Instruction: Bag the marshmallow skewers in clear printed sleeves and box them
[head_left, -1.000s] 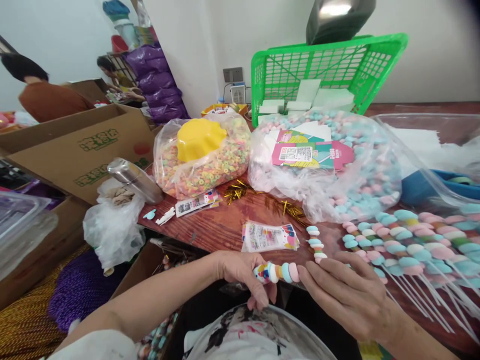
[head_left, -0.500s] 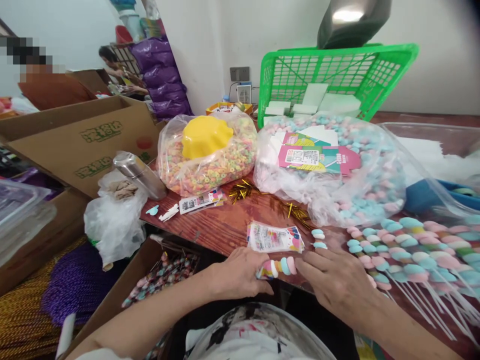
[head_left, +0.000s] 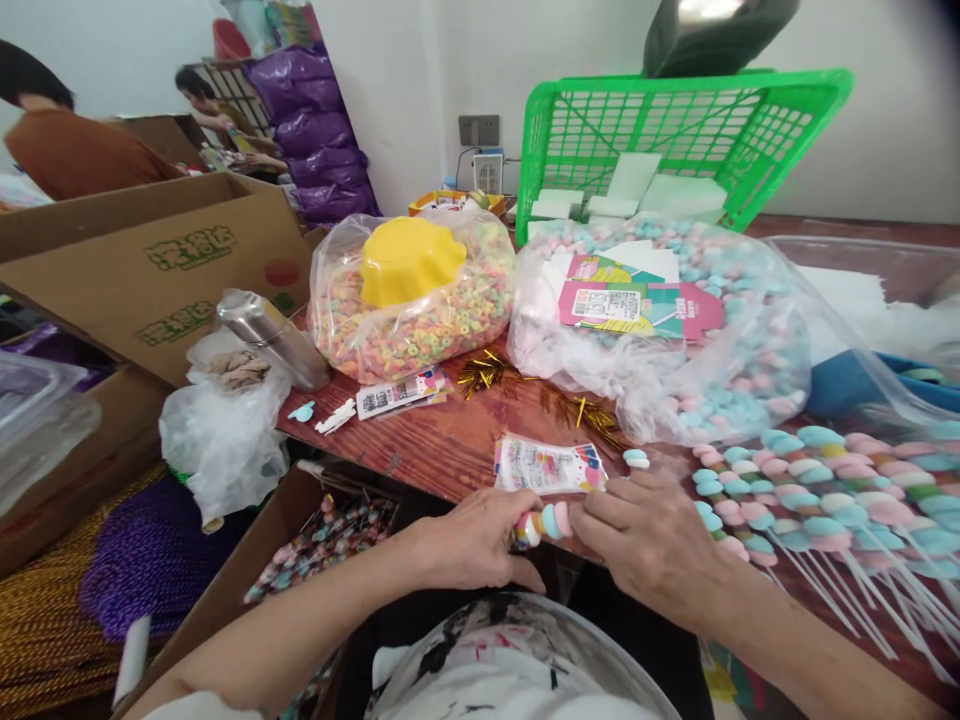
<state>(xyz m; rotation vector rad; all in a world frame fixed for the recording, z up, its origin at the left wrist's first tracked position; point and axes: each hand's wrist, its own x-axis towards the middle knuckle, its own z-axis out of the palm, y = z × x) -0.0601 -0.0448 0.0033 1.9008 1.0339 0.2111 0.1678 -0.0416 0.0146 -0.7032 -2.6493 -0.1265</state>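
Left hand (head_left: 480, 542) grips the marshmallow stack (head_left: 553, 521) at its nine-o'clock end, right hand (head_left: 651, 538) curled over three o'clock, pinch hidden, long axis nine-to-three, both equally near.

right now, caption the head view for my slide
Left hand and right hand hold a marshmallow stack near printed wrappers

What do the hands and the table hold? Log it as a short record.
left hand: closed around one end of a row of pastel pieces
right hand: fingers at the other end
just beyond hands: printed packets
right side: pastel sticks with white ends
farther back: two filled bags, yellow bowl on one; green basket
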